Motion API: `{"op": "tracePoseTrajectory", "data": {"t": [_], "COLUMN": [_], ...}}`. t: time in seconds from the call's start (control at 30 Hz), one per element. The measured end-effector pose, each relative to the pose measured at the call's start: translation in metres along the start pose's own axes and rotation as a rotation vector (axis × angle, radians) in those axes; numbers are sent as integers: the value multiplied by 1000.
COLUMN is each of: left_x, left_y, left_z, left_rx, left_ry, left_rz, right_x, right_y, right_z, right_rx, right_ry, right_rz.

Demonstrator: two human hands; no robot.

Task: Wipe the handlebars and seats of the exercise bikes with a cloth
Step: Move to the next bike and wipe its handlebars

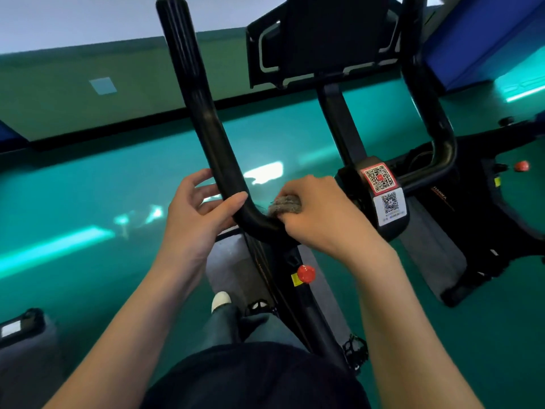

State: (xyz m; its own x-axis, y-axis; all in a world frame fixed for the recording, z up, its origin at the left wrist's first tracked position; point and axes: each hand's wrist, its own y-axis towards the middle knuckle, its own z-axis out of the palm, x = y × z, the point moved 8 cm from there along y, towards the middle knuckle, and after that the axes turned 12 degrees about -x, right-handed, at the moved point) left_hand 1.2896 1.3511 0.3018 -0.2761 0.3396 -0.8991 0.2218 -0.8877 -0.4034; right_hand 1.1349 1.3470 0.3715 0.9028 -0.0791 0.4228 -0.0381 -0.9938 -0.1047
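Handlebar (206, 128) running up-frame, left hand (194, 214) loosely curled round it, right hand (318, 214) clenching cloth (284, 205) at bend

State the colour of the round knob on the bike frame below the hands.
Red. The knob sits beside a small yellow label; the head view shows it.

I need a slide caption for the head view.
Right hand rubs grey cloth on black handlebar; left hand steadies it.

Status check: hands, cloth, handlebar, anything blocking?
Left hand loosely gripping the left handlebar at its bend. Right hand shut on grey cloth, pressed against the bar's base. Nothing blocking.
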Motion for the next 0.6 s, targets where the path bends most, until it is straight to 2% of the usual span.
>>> {"op": "tracePoseTrajectory", "data": {"t": [0.07,0.33,0.5,0.6], "left_x": [0,1,0,-1], "left_y": [0,-2,-4,-6], "left_z": [0,1,1,3], "left_rx": [4,-18,-24,-25], "left_ry": [-4,-14,-17,-22], "left_rz": [3,21,36,45], "right_x": [5,-48,-45,-63], "right_y": [-3,-29,-53,-69], "right_z": [0,-35,-30,-35], "right_rx": [-37,-529,-681,-826], "right_ry": [76,54,304,417], "right_rz": [-10,-20,-49,25]}}
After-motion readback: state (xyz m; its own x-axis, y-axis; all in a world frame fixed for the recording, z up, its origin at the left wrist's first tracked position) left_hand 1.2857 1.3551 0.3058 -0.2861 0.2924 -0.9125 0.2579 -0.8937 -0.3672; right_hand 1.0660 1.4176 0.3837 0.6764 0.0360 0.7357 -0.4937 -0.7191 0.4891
